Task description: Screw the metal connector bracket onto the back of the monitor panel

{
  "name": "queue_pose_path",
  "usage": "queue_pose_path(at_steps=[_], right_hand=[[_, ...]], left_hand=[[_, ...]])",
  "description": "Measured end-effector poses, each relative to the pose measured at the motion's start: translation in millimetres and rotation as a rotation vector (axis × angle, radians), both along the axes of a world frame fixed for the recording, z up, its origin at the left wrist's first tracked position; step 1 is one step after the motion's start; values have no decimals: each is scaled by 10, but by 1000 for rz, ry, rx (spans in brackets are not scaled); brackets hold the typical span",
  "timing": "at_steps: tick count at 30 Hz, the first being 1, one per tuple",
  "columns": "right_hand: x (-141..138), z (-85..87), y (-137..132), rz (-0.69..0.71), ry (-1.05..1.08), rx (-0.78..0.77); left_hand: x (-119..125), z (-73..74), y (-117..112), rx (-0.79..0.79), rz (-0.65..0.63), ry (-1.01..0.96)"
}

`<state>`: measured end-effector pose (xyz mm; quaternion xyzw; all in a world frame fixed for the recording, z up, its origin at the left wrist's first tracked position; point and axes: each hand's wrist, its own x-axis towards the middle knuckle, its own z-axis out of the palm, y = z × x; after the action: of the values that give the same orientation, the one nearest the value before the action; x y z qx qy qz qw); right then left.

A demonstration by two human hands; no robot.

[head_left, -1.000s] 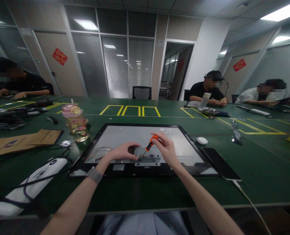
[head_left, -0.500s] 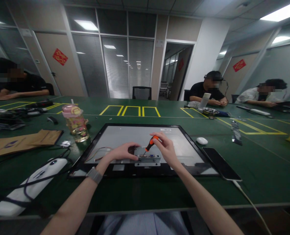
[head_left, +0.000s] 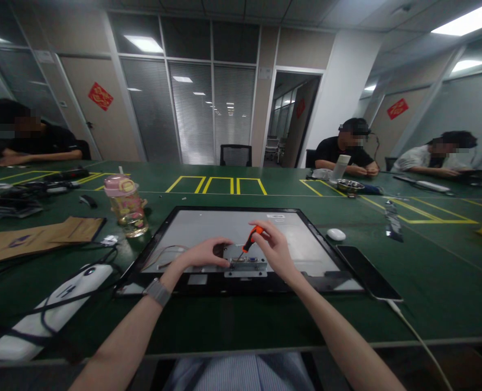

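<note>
My right hand (head_left: 276,247) grips an orange and black screwdriver (head_left: 252,239), held tilted with its tip down at the metal bracket (head_left: 247,267). The bracket carries connectors, one of them blue, and sits near the front edge of a flat display panel (head_left: 188,225) with a black frame. My left hand (head_left: 206,252) is curled at the bracket's left end, thumb in front and fingers behind, steadying it. Thin wires (head_left: 163,255) lie on the panel left of that hand. The exact spot under the screwdriver tip is too small to make out.
Left of the panel stand a pink-lidded bottle (head_left: 126,206), a paper bag (head_left: 41,239) and a white power strip (head_left: 54,309) with black cables. At right lie a white earbud case (head_left: 336,234) and a phone (head_left: 367,271) on a cable. Several people sit across the green table.
Almost nothing differs. Both hands, the screwdriver and the bracket stay in place, with only a very slight shift of the view.
</note>
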<state>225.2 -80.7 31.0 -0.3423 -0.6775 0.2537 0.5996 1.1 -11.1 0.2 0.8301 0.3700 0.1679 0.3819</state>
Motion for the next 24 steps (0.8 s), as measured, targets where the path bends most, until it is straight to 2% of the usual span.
queue_pose_path(at_steps=[5, 10, 13, 16, 21, 24], right_hand=[[5, 19, -13, 144, 73, -72], [18, 6, 29, 34, 115, -55], [34, 5, 51, 40, 132, -52], [44, -9, 65, 82, 153, -96], [31, -40, 75, 250, 294, -172], [27, -58, 86, 241, 301, -153]], left_hand=[[-5, 1, 2, -5, -14, -3], [-4, 12, -4, -20, -17, 6], [-1, 34, -17, -13, -19, 13], [1, 50, -27, -7, -14, 15], [3, 28, -15, 4, 2, 13], [3, 17, -10, -5, -3, 1]])
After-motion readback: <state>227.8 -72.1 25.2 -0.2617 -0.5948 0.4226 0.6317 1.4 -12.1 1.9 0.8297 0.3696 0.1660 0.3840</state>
